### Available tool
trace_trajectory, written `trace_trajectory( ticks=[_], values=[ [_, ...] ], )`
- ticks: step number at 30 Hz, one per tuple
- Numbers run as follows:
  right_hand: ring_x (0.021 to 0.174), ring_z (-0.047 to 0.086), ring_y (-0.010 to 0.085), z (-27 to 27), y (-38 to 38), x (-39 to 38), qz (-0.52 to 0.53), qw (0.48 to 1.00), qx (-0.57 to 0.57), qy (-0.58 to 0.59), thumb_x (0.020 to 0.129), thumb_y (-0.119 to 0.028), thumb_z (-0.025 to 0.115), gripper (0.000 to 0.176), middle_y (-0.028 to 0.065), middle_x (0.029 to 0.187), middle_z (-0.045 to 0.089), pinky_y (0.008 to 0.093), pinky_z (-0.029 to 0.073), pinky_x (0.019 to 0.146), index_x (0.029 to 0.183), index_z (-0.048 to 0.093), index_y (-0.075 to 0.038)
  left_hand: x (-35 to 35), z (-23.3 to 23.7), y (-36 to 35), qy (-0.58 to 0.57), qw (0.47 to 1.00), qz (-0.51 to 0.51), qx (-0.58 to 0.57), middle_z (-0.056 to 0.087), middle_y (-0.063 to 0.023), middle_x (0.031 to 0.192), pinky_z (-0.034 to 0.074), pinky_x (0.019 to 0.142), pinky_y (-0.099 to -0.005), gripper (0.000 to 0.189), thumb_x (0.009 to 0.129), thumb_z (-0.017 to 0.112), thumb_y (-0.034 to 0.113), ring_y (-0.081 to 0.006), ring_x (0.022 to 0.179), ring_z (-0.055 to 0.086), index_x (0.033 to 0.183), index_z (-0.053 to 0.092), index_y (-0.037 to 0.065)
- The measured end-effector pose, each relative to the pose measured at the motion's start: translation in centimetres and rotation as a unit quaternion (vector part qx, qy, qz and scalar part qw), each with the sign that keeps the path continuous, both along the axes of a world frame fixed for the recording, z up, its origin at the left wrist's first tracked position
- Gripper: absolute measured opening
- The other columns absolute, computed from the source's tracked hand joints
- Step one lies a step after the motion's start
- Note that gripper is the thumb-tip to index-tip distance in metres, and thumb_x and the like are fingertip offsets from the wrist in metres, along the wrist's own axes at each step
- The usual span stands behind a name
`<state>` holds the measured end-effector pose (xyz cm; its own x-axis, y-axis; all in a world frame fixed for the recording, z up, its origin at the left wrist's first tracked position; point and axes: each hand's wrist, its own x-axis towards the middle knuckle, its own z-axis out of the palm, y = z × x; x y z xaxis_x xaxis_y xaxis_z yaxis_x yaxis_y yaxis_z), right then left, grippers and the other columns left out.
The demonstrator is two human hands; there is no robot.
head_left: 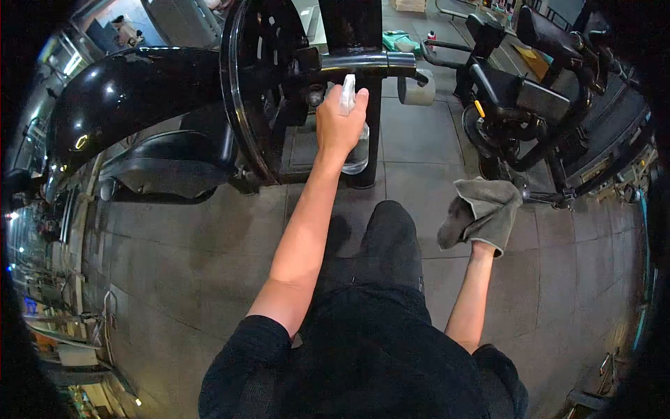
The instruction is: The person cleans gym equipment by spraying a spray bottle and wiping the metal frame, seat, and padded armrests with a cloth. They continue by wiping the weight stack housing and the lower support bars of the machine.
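Observation:
My left hand (335, 129) is wrapped round a spray bottle (357, 159) with a white trigger head and a clear body. Its head points at a glossy black bar (356, 64) on a gym machine, just beyond my fingers. To the right, a grey cloth (492, 209) drapes over my right hand (483, 249), which grips it above the floor. The cloth hides those fingers; only the base of the hand and the wrist show.
A large curved black machine part (150, 91) fills the upper left, with a dark padded piece (167, 167) below it. On the upper right stands another black machine (516, 98) with pads and handles. Grey tiles (209, 244) cover the floor.

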<state>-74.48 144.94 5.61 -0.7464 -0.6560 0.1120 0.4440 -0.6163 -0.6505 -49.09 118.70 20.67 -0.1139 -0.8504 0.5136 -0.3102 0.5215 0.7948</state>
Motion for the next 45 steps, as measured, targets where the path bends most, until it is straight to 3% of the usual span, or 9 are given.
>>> trace_trajectory(
  ticks=[6, 12, 13, 28, 32, 33, 39, 43, 45],
  values=[
    [0.12, 0.066, 0.0321, 5.2, -7.1, 4.8, -0.125, 0.968, 0.053, 0.212, 0.11, -0.037, 0.053, 0.048, 0.0182, 0.134, 0.067, 0.044, 0.05, 0.109, 0.142, 0.057, -0.002, 2.3, -1.5, 2.3, -0.018, 0.998, 0.062, -0.024, 0.071, -0.0121, 0.071, 0.054, 0.062, -0.0395, 0.034, 0.095, 0.075, 0.036, -0.0254, 0.063, 0.072, 0.092, 0.068, 0.003],
    [0.148, 0.04, 0.0336, 7.4, -28.6, 7.3, -0.156, 0.731, 0.006, 0.664, 0.099, -0.01, 0.055, 0.043, 0.0181, 0.154, 0.048, 0.0492, 0.034, 0.123, 0.141, 0.057, 0.001, 8.5, -9.7, 10.7, -0.012, 1.0, -0.01, 0.027, 0.07, -0.008, 0.074, 0.052, 0.064, -0.0343, 0.02, 0.098, 0.073, 0.023, -0.0158, 0.067, 0.067, 0.095, 0.069, 0.004],
    [0.151, 0.035, 0.0368, 12.7, -29.5, 9.1, -0.368, 0.369, 0.127, 0.844, 0.095, -0.011, 0.055, 0.045, 0.0215, 0.154, 0.047, 0.0535, 0.027, 0.126, 0.138, 0.06, 0.003, 10.0, -11.1, 12.6, -0.004, 0.993, -0.015, 0.113, 0.07, -0.0059, 0.074, 0.052, 0.064, -0.032, 0.019, 0.098, 0.073, 0.023, -0.0137, 0.068, 0.066, 0.096, 0.07, 0.004],
    [0.132, 0.049, 0.0447, 12.6, -28.9, 3.8, -0.297, 0.544, 0.049, 0.783, 0.092, -0.03, 0.067, 0.052, 0.0208, 0.143, 0.054, 0.053, 0.032, 0.12, 0.138, 0.059, -0.008, 21.7, -17.4, 18.5, 0.002, 0.947, 0.034, 0.32, 0.072, -0.0075, 0.092, 0.056, 0.066, -0.0302, 0.022, 0.1, 0.072, 0.019, -0.0138, 0.071, 0.069, 0.105, 0.07, -0.002],
    [0.144, 0.039, 0.0448, 10.3, -32.1, 7.8, -0.346, 0.447, 0.085, 0.821, 0.093, -0.031, 0.063, 0.063, 0.0204, 0.157, 0.047, 0.0517, 0.021, 0.126, 0.149, 0.053, -0.005, 21.4, -17.3, 16.7, -0.035, 0.961, 0.041, 0.271, 0.072, -0.0076, 0.089, 0.056, 0.066, -0.0305, 0.026, 0.099, 0.073, 0.024, -0.0145, 0.071, 0.07, 0.103, 0.071, -0.002],
    [0.148, 0.035, 0.047, 9.3, -33.4, 7.9, -0.242, 0.568, 0.011, 0.786, 0.094, -0.028, 0.059, 0.06, 0.0245, 0.155, 0.049, 0.0528, 0.016, 0.128, 0.146, 0.054, 0.001, 20.7, -17.2, 16.7, -0.037, 0.96, 0.038, 0.273, 0.072, -0.0076, 0.089, 0.056, 0.066, -0.0305, 0.026, 0.099, 0.073, 0.024, -0.0145, 0.071, 0.07, 0.103, 0.071, -0.002],
    [0.143, 0.047, 0.0423, 12.9, -33.4, 13.8, -0.258, 0.482, -0.066, 0.835, 0.088, -0.024, 0.058, 0.051, 0.0292, 0.142, 0.059, 0.053, 0.026, 0.127, 0.131, 0.064, 0.004, 16.4, -17.1, 15.3, 0.079, 0.958, -0.037, 0.275, 0.073, -0.0083, 0.09, 0.054, 0.068, -0.0304, 0.023, 0.1, 0.072, 0.022, -0.0152, 0.074, 0.07, 0.099, 0.069, -0.001],
    [0.132, 0.057, 0.0356, 12.5, -29.4, 5.6, -0.474, 0.042, 0.197, 0.857, 0.105, -0.023, 0.049, 0.04, 0.0146, 0.137, 0.067, 0.0523, 0.036, 0.12, 0.135, 0.063, -0.001, 17.7, -15.1, 17.3, 0.114, 0.947, -0.017, 0.301, 0.073, -0.0128, 0.096, 0.056, 0.069, -0.0331, 0.02, 0.102, 0.068, 0.016, -0.0198, 0.075, 0.073, 0.105, 0.065, -0.004],
    [0.13, 0.058, 0.0354, 12.5, -30.4, 4.6, -0.346, 0.511, -0.039, 0.786, 0.106, -0.027, 0.051, 0.042, 0.0153, 0.139, 0.065, 0.0533, 0.037, 0.118, 0.137, 0.06, -0.002, 19.8, -16.3, 18.6, 0.11, 0.948, 0.001, 0.298, 0.074, -0.0134, 0.097, 0.057, 0.069, -0.0328, 0.019, 0.101, 0.068, 0.015, -0.0199, 0.074, 0.073, 0.106, 0.066, -0.004]
  ],
)
